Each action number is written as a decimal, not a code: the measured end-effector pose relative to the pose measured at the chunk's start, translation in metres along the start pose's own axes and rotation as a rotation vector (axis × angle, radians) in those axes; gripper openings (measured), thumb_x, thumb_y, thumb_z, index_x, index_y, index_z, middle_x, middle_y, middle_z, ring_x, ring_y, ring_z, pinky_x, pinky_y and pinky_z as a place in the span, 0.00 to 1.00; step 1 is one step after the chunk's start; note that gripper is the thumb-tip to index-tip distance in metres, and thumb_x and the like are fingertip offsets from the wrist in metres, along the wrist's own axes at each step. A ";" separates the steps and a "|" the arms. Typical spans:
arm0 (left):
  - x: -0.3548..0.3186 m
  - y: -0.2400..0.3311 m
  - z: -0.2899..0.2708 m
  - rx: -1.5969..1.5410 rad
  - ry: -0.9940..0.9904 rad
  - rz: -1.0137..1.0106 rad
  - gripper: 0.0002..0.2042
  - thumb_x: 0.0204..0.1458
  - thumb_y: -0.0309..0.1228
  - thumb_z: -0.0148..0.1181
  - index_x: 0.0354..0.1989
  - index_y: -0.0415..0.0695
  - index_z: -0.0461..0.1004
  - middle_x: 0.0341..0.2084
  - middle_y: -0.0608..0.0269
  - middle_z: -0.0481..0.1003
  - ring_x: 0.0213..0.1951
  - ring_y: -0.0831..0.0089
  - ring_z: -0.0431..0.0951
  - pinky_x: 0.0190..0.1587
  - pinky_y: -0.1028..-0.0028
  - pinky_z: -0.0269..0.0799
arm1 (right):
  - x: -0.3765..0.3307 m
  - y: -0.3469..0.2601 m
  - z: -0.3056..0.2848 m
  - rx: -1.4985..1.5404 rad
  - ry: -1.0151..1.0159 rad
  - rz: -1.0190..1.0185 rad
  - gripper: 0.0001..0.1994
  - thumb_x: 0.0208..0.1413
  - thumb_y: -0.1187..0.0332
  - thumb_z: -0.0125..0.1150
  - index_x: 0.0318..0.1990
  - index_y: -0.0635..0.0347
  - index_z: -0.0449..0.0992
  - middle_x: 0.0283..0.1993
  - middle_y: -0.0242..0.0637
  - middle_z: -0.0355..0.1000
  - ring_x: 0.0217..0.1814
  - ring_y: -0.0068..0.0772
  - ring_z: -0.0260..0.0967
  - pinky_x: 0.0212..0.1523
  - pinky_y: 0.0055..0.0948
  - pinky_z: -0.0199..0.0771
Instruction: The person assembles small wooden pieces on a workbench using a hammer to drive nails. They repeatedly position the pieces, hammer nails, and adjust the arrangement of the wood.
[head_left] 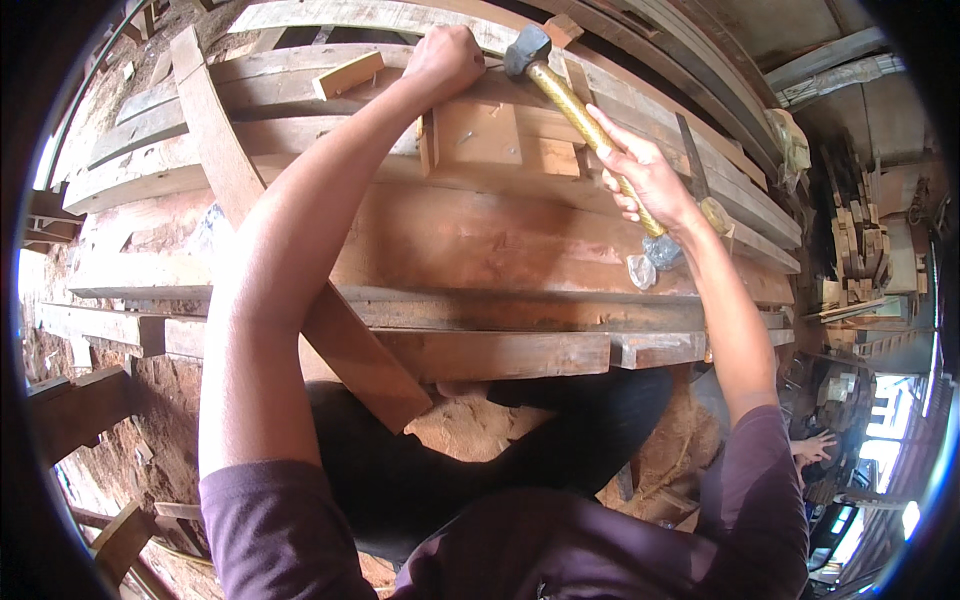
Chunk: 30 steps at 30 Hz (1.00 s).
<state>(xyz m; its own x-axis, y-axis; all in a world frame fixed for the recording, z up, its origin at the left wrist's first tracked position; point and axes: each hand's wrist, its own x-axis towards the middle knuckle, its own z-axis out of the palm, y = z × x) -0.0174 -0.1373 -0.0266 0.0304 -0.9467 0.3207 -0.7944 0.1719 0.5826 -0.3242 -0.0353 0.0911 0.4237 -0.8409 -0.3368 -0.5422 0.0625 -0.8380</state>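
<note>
My right hand (640, 165) is wrapped round the yellow handle of a hammer (572, 104). Its dark, blocky head is raised at the far side, just right of my left hand (445, 62). That hand is closed in a pinch over the far planks, and what its fingers hold is hidden. Below it, a small wooden frame of short pieces (487, 135) rests across the planks. A short wood block (348, 75) lies to the left of my left wrist. Under my right wrist, a clear crumpled plastic bag (642, 270) sits on the broad board.
Long planks (480, 255) stretch across in front of me. A loose slat (365, 355) crosses them diagonally beneath my left arm. A hand saw (692, 150) lies by my right hand. Stacked timber (860, 245) stands far right, and another person's hand (815, 448) shows at right.
</note>
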 end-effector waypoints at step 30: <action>-0.006 -0.002 0.000 -0.028 0.006 0.009 0.08 0.54 0.33 0.65 0.34 0.50 0.92 0.34 0.50 0.87 0.39 0.52 0.89 0.52 0.59 0.84 | 0.001 -0.011 -0.002 0.108 0.072 -0.132 0.33 0.76 0.61 0.53 0.85 0.41 0.53 0.27 0.23 0.64 0.18 0.11 0.57 0.17 0.16 0.62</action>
<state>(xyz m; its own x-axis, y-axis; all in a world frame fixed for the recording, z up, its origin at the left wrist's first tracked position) -0.0159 -0.1323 -0.0297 0.0272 -0.9435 0.3304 -0.7774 0.1878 0.6003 -0.3192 -0.0381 0.1006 0.4309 -0.8816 -0.1927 -0.4027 0.0032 -0.9153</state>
